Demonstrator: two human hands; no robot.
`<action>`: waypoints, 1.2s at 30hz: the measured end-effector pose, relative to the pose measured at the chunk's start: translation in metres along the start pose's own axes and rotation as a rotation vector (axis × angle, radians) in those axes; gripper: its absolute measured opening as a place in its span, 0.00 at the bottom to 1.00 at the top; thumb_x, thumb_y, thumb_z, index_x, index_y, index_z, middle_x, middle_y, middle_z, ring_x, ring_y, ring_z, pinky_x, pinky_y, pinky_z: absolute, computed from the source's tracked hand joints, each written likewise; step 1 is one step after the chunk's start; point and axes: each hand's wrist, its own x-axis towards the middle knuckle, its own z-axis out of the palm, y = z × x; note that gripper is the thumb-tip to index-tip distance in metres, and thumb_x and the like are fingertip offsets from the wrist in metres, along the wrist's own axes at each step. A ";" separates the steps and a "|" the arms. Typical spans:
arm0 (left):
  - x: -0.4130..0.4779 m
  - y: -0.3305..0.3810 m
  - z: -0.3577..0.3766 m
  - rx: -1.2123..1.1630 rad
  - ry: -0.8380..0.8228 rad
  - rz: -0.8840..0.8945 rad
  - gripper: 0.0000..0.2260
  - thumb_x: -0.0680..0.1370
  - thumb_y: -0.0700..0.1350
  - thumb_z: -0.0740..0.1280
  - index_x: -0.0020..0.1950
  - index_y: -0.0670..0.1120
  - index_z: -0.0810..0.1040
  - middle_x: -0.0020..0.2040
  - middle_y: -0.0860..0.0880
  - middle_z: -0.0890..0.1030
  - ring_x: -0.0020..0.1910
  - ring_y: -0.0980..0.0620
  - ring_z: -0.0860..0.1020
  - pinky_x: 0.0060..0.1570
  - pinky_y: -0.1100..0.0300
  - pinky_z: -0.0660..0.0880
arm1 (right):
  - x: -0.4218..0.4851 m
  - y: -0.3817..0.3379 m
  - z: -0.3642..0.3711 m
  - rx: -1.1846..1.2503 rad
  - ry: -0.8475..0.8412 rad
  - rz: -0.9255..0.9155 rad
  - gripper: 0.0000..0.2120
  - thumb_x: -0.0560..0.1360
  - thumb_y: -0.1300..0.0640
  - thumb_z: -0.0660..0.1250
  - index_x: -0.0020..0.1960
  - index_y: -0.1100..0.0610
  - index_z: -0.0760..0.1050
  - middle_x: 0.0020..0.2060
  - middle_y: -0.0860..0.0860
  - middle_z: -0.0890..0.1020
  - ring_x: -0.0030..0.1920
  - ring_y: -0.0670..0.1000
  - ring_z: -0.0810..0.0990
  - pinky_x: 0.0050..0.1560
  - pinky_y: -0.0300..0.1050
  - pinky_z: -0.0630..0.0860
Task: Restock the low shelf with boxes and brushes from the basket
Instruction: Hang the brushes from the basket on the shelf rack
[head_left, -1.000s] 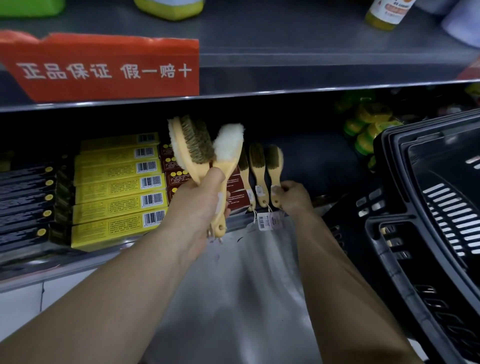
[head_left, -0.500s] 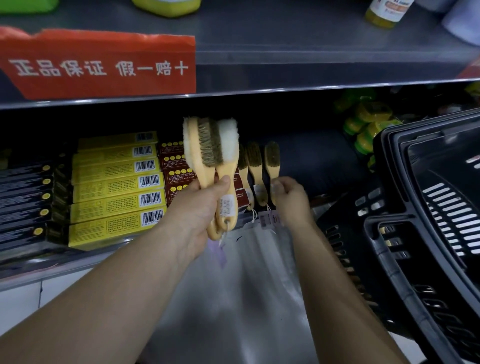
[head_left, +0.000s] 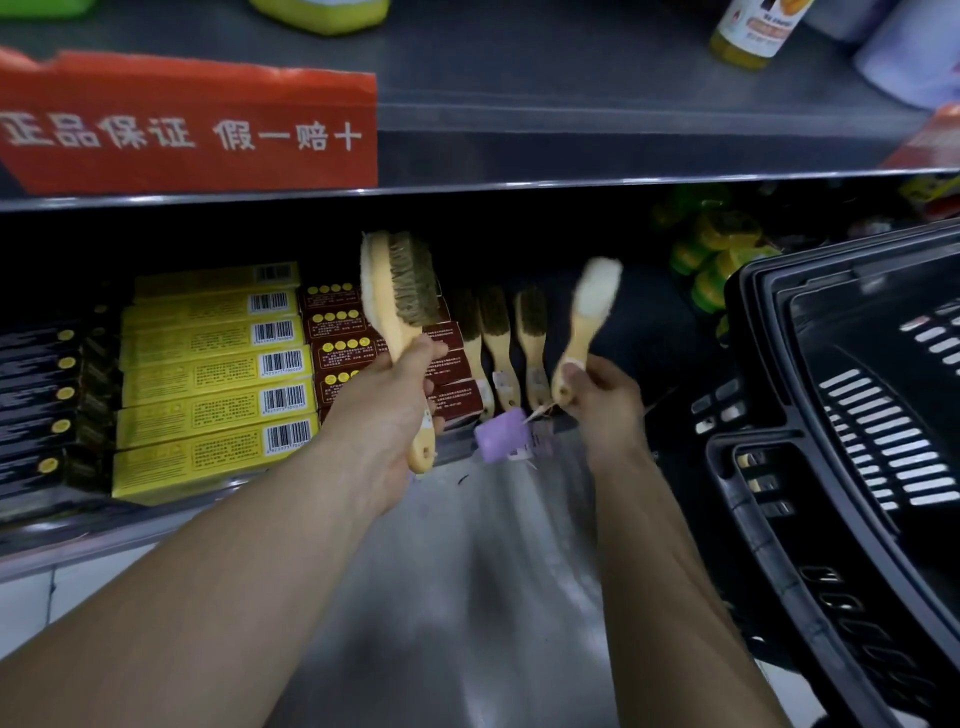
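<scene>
Left of the left hand, flat yellow cardboard boxes (head_left: 208, 379) with barcodes lie stacked on the low shelf (head_left: 130, 527), with dark red boxes (head_left: 337, 338) just behind its knuckles. The left hand (head_left: 384, 410) curls round the pale wooden handle of a bristle brush (head_left: 402, 291) with coarse brown bristles. Between the hands, three similar brushes (head_left: 498, 338) stand in a row on the shelf. The right hand (head_left: 602, 400) pinches the handle of a blurred, fluffy white brush (head_left: 587, 322), and a purple tag (head_left: 501, 441) hangs beside it. Right of that hand sits the black slotted plastic basket (head_left: 831, 415).
</scene>
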 end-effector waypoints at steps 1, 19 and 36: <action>0.000 0.001 0.000 -0.014 0.006 -0.010 0.09 0.75 0.52 0.69 0.48 0.47 0.80 0.36 0.50 0.78 0.24 0.56 0.77 0.27 0.63 0.72 | 0.014 0.008 -0.002 -0.067 0.045 0.015 0.05 0.78 0.60 0.63 0.48 0.58 0.78 0.44 0.57 0.82 0.47 0.57 0.80 0.53 0.55 0.75; 0.000 0.001 0.005 0.001 -0.029 -0.028 0.12 0.79 0.45 0.58 0.51 0.48 0.82 0.41 0.47 0.80 0.39 0.50 0.79 0.33 0.59 0.74 | 0.057 0.033 -0.009 -0.137 -0.005 0.273 0.20 0.79 0.45 0.56 0.36 0.57 0.72 0.24 0.48 0.79 0.25 0.45 0.77 0.25 0.34 0.70; 0.001 -0.003 0.007 0.110 -0.099 -0.065 0.05 0.80 0.44 0.62 0.47 0.47 0.76 0.47 0.45 0.79 0.44 0.48 0.77 0.43 0.54 0.76 | 0.053 0.040 -0.007 -0.409 0.069 0.018 0.09 0.76 0.61 0.65 0.54 0.61 0.79 0.51 0.59 0.82 0.51 0.59 0.80 0.54 0.53 0.78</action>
